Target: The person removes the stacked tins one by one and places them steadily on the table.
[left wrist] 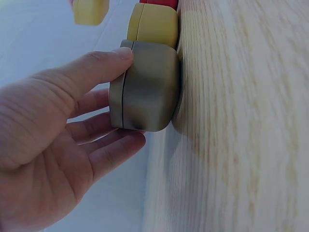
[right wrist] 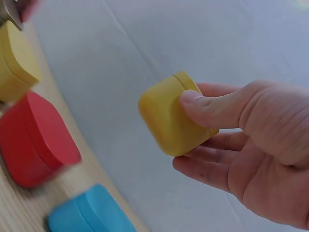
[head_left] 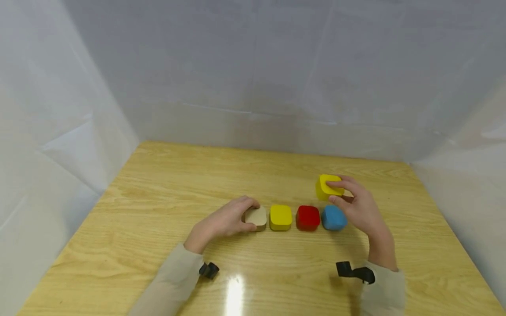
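Observation:
A row of rounded blocks lies on the wooden table: tan block, yellow block, red block, blue block. My left hand grips the tan block at the row's left end, thumb on top and fingers beneath. My right hand pinches a second yellow block between thumb and fingers, lifted above and behind the blue block. In the right wrist view that yellow block hangs in the air over the red block and blue block.
White sheeting walls the table at the back and both sides. Black wrist-camera mounts sit at both sleeves. Bare wood lies behind the row and to its left.

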